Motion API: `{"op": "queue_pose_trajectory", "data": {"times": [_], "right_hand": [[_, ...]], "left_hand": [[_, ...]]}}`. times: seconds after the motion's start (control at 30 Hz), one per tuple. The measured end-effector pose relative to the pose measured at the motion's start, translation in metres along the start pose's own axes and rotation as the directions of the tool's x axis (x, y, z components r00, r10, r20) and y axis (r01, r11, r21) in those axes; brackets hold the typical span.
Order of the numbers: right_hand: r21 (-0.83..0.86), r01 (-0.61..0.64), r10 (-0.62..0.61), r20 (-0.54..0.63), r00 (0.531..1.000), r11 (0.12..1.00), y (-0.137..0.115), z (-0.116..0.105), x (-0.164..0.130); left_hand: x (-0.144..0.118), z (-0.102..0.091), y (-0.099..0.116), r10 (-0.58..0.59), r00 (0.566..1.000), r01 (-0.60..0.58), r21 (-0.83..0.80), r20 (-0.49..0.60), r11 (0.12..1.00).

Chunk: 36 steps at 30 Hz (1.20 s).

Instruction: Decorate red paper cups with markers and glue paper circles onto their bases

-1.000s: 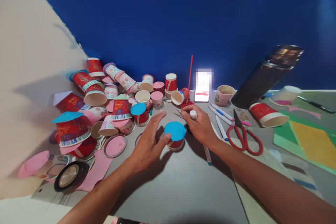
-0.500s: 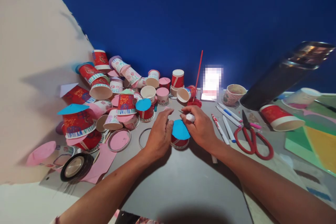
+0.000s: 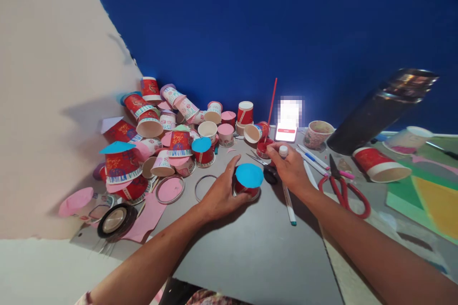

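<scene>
A red paper cup point(image 3: 246, 192) with a round blue paper piece point(image 3: 249, 175) on top stands on the grey table. My left hand point(image 3: 223, 190) curves round its left side, thumb across the front and fingers behind. My right hand point(image 3: 291, 171) is closed round a small white-capped item point(image 3: 283, 151); its body is hidden in the fingers. Beside that hand lie small black-handled scissors point(image 3: 271, 175). A white marker with a teal end point(image 3: 288, 206) lies below the right hand, partly covered by it.
Decorated paper cups point(image 3: 121, 162) are heaped at the left, near a tape roll point(image 3: 117, 220) and pink paper point(image 3: 148, 221). Behind stand a lit phone point(image 3: 286, 121) and a dark bottle point(image 3: 375, 114). Red-handled scissors point(image 3: 345, 195) and several markers lie right.
My right hand has drawn away from the cup to the right with the white-capped item, and the small scissors now show. My left thumb has come round the cup's front. The view has shifted.
</scene>
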State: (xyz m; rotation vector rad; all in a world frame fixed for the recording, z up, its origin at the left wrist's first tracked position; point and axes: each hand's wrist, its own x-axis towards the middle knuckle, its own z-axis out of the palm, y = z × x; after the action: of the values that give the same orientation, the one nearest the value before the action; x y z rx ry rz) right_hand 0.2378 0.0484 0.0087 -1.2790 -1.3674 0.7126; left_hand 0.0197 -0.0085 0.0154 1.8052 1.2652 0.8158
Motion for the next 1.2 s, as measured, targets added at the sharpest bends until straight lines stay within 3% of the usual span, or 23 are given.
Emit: {"op": "queue_pose_trajectory", "data": {"times": [0.07, 0.17, 0.23, 0.37, 0.5, 0.63, 0.73, 0.97, 1.1, 1.2], "right_hand": [[0.013, -0.015, 0.015, 0.0, 1.0, 1.0, 0.003, -0.001, 0.001], [0.031, -0.031, 0.031, 0.003, 1.0, 0.999, 0.005, 0.0, 0.001], [0.037, -0.037, 0.036, 0.022, 0.999, 0.999, 0.006, 0.0, 0.0], [0.034, -0.033, 0.031, 0.058, 0.998, 0.999, 0.007, 0.0, -0.002], [0.031, 0.003, -0.006, 0.081, 0.997, 1.0, 0.01, 0.002, -0.007], [-0.017, 0.04, -0.037, 0.142, 0.989, 0.999, 0.013, 0.005, -0.011], [-0.038, 0.046, -0.037, 0.209, 0.977, 0.998, 0.015, 0.006, -0.014], [-0.071, 0.19, -0.157, 0.332, 0.93, 0.979, 0.009, 0.006, -0.022], [-0.084, 0.418, -0.378, 0.294, 0.878, 0.905, -0.005, 0.007, -0.031], [-0.118, 0.586, -0.55, 0.235, 0.801, 0.802, -0.013, 0.004, -0.034]], "left_hand": [[0.003, 0.001, 0.001, -0.045, 0.998, 0.037, -0.169, -0.045, 0.985], [0.009, -0.003, -0.002, -0.112, 0.992, 0.068, -0.484, -0.063, 0.872], [0.011, -0.008, -0.004, -0.141, 0.987, 0.071, -0.577, -0.077, 0.814], [0.007, -0.016, 0.002, -0.197, 0.975, 0.103, -0.571, -0.105, 0.814], [-0.005, -0.027, 0.015, -0.189, 0.974, 0.106, -0.485, -0.125, 0.868], [-0.016, -0.047, 0.026, -0.143, 0.961, 0.065, -0.309, -0.237, 0.949], [-0.02, -0.06, 0.033, -0.169, 0.944, 0.087, -0.281, -0.282, 0.956], [-0.01, -0.061, 0.045, -0.244, 0.956, 0.105, -0.581, -0.165, 0.807], [0.002, -0.055, 0.048, -0.258, 0.956, 0.106, -0.648, -0.143, 0.754], [0.009, -0.046, 0.047, -0.231, 0.969, 0.102, -0.699, -0.092, 0.708]]}}
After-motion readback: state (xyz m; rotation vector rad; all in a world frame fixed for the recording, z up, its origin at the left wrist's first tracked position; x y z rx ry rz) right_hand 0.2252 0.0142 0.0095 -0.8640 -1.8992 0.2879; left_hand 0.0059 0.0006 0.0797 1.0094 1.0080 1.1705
